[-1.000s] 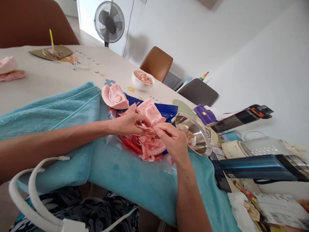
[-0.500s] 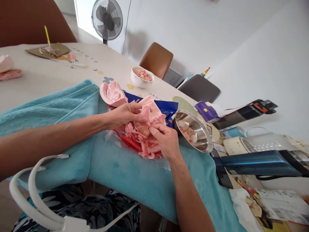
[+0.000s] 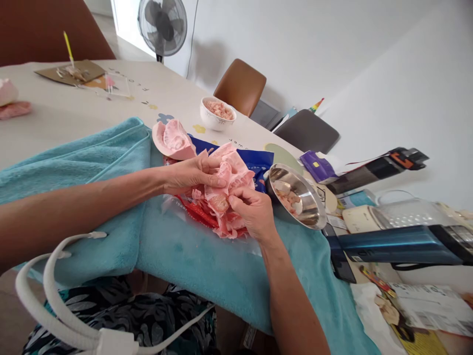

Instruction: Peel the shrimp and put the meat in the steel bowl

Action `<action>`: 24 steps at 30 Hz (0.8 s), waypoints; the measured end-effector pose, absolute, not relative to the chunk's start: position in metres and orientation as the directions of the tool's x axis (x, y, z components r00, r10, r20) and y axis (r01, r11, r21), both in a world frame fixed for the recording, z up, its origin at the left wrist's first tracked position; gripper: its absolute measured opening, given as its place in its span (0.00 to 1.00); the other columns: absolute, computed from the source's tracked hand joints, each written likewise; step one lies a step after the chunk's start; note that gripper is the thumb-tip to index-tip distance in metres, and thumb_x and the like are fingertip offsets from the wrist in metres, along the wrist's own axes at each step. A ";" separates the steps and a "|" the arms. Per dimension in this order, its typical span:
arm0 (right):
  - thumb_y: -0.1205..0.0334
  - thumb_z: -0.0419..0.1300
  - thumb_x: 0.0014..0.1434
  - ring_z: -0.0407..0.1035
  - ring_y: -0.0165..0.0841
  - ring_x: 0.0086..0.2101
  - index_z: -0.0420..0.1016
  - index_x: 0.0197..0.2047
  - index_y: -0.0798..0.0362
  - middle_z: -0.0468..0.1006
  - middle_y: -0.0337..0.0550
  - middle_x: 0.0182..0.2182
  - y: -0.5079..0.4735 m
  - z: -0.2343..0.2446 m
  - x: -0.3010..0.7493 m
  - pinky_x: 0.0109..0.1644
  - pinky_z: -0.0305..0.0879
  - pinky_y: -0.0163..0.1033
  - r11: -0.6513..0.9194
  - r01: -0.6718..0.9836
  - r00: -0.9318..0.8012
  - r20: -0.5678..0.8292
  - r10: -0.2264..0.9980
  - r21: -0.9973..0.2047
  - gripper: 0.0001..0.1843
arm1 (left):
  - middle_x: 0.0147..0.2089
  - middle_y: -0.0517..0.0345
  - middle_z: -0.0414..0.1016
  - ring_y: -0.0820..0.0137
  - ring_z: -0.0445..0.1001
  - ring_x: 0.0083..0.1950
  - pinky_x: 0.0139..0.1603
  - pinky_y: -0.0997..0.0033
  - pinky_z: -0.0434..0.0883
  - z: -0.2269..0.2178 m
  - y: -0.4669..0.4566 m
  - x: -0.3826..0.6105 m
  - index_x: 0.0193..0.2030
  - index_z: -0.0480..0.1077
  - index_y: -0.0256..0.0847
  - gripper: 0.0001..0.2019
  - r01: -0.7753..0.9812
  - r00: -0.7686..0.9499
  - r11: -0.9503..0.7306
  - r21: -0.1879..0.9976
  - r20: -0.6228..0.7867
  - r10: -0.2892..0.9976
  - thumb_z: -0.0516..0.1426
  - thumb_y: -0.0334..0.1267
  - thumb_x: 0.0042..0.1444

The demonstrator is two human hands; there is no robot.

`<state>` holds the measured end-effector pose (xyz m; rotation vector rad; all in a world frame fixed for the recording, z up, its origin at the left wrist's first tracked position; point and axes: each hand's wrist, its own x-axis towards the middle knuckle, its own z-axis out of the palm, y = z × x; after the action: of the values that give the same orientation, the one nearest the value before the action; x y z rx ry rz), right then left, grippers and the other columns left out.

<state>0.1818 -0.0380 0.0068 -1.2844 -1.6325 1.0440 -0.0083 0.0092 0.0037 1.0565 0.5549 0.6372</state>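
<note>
Both of my hands work on a pink pomelo segment [image 3: 219, 201] whose membrane is partly opened, baring pale pulp. My left hand [image 3: 197, 175] is closed on it, thumb pressed over the membrane. From the right, my right hand [image 3: 254, 209] pinches its edge between thumb and fingertips. Below lie torn pink membrane scraps [image 3: 229, 228] on a red and blue plastic bag [image 3: 254, 159]. A thick pink piece of pomelo rind [image 3: 173, 139] rests just beyond my left hand. To the right, a tilted steel bowl [image 3: 314, 209] contains some peeled pulp [image 3: 288, 198].
A teal towel [image 3: 199, 261] covers the near table edge. Behind stands a white bowl [image 3: 217, 118] heaped with pulp. Bottles, including a blue one [image 3: 388, 245], and packets crowd the right side. A white cord [image 3: 51, 296] hangs in front of me at lower left.
The segment's pale pulp shows slightly more between my hands. Both hands keep their hold in nearly the same place; the view has shifted a little.
</note>
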 end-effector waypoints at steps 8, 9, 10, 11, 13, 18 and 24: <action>0.61 0.63 0.41 0.62 0.25 0.18 0.71 0.21 0.51 0.68 0.32 0.18 -0.037 0.000 0.175 0.23 0.65 0.32 -0.131 -0.055 -0.210 -0.117 0.971 -0.990 0.05 | 0.35 0.59 0.77 0.73 0.76 0.32 0.31 0.74 0.75 -0.002 0.012 -0.010 0.50 0.73 0.43 0.23 -0.288 0.703 0.456 0.842 -0.137 0.698 0.69 0.35 0.46; 0.61 0.63 0.42 0.63 0.25 0.18 0.71 0.21 0.51 0.69 0.32 0.18 -0.037 0.000 0.175 0.23 0.66 0.32 -0.132 -0.048 -0.217 -0.118 0.969 -0.990 0.05 | 0.35 0.59 0.76 0.72 0.76 0.32 0.31 0.74 0.75 -0.002 0.012 -0.009 0.49 0.73 0.42 0.22 -0.288 0.700 0.443 0.849 -0.129 0.702 0.69 0.35 0.46; 0.61 0.63 0.42 0.64 0.25 0.19 0.72 0.22 0.52 0.70 0.32 0.19 -0.038 0.001 0.175 0.24 0.66 0.33 -0.123 -0.026 -0.221 -0.114 0.969 -0.992 0.05 | 0.35 0.58 0.76 0.73 0.76 0.31 0.30 0.74 0.74 -0.002 0.012 -0.009 0.48 0.73 0.41 0.21 -0.284 0.696 0.423 0.860 -0.118 0.709 0.69 0.35 0.46; 0.61 0.64 0.43 0.65 0.26 0.20 0.72 0.23 0.52 0.71 0.33 0.20 -0.038 0.002 0.176 0.25 0.67 0.33 -0.109 0.007 -0.223 -0.108 0.969 -0.994 0.05 | 0.34 0.58 0.76 0.73 0.75 0.30 0.29 0.76 0.74 -0.002 0.012 -0.009 0.46 0.73 0.40 0.19 -0.278 0.691 0.400 0.873 -0.107 0.714 0.69 0.35 0.46; 0.61 0.64 0.44 0.66 0.26 0.21 0.73 0.23 0.52 0.72 0.34 0.21 -0.038 0.003 0.178 0.28 0.68 0.34 -0.074 0.080 -0.215 -0.090 0.972 -0.994 0.05 | 0.31 0.60 0.74 0.75 0.73 0.27 0.24 0.78 0.70 -0.001 0.011 -0.009 0.43 0.73 0.39 0.16 -0.260 0.686 0.363 0.895 -0.093 0.721 0.68 0.36 0.47; 0.65 0.62 0.43 0.65 0.26 0.23 0.72 0.24 0.53 0.72 0.33 0.22 -0.038 0.007 0.182 0.28 0.63 0.32 -0.050 0.202 -0.230 -0.096 0.968 -0.978 0.03 | 0.24 0.66 0.67 0.82 0.64 0.19 0.15 0.85 0.60 0.002 0.006 -0.007 0.35 0.69 0.37 0.11 -0.229 0.660 0.267 0.936 -0.052 0.750 0.67 0.36 0.50; 0.66 0.60 0.44 0.63 0.24 0.21 0.72 0.23 0.54 0.70 0.32 0.19 -0.043 0.011 0.177 0.26 0.61 0.31 0.025 0.307 -0.143 -0.020 0.989 -0.951 0.02 | 0.30 0.60 0.75 0.76 0.75 0.28 0.27 0.80 0.73 0.005 0.004 -0.004 0.41 0.73 0.37 0.11 -0.292 0.645 0.285 0.913 -0.032 0.764 0.66 0.32 0.50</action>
<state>0.1768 -0.0425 0.0113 -1.3633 -1.5518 1.1500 -0.0045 0.0045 0.0048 1.0610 0.5247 0.7506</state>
